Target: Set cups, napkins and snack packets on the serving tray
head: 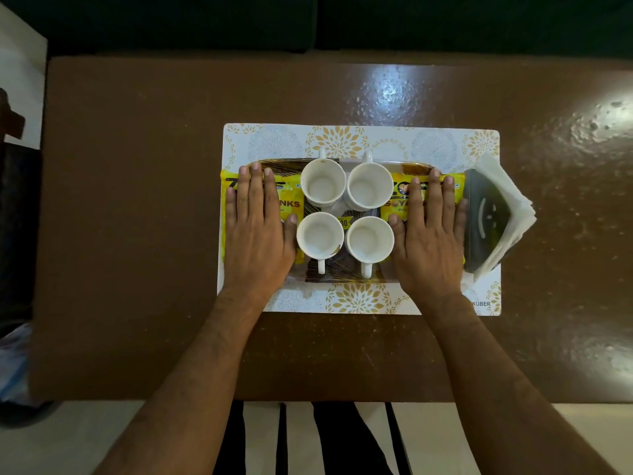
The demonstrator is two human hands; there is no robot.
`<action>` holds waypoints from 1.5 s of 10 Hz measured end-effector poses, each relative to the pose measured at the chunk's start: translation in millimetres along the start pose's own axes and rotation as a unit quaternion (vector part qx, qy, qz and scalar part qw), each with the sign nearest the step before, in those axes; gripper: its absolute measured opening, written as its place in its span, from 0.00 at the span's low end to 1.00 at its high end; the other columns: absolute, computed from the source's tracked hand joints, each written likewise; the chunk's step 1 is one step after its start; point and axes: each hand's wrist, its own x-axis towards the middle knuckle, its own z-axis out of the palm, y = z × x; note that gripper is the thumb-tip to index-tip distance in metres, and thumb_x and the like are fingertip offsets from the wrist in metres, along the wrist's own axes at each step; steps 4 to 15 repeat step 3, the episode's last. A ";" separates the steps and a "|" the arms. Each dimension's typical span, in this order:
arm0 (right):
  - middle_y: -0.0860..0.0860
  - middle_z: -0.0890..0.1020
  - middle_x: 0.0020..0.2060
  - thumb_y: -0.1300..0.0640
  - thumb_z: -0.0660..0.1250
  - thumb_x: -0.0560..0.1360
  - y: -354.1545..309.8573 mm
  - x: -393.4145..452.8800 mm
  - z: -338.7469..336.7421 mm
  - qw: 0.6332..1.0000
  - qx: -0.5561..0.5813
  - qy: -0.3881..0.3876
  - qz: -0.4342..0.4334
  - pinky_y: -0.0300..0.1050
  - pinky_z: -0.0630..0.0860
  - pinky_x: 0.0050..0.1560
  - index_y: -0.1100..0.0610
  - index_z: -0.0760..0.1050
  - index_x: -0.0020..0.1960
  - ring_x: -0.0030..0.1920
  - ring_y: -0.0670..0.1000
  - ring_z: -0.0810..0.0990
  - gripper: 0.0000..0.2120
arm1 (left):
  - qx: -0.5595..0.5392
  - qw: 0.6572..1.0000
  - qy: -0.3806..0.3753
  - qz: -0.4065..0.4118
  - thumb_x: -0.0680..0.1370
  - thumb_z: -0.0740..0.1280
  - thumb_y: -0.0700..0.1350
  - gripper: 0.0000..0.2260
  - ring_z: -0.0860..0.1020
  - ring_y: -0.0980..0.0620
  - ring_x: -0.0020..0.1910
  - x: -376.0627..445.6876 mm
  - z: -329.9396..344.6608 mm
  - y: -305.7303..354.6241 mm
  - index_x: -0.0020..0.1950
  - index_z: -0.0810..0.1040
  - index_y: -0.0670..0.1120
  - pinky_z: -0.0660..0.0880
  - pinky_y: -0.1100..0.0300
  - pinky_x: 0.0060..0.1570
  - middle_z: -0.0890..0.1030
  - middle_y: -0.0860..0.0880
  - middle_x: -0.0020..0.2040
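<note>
Both hands are laid flat, fingers spread — left hand [258, 231] at nine o'clock, right hand [428, 234] at three — on yellow snack packets [291, 200] flanking four white cups [344, 214].

There were four white cups: one at the back left [323, 185], one at the back right [370, 189], one at the front left [320, 235] and one at the front right [369, 239]. There were two yellow snack packets, one on the left [290, 199] and one on the right [399, 197]. There was one tray [337, 275], one mat [342, 138] under it and one brown table [137, 200]. One napkin holder [484, 221] held a stack of napkins [510, 200], too many to count. Two hands showed, the left hand [258, 228] and the right hand [430, 234].
</note>
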 end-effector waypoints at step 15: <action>0.58 0.57 0.84 0.46 0.48 0.88 -1.5 8.0 -24.1 0.995 0.086 0.050 0.016 0.64 0.51 0.83 0.62 0.57 0.83 0.85 0.59 0.51 0.29 | -0.082 0.995 0.052 -0.022 0.87 0.52 0.53 0.30 0.53 0.43 0.85 -0.7 -20.2 3.2 0.84 0.54 0.38 0.51 0.45 0.84 0.58 0.40 0.85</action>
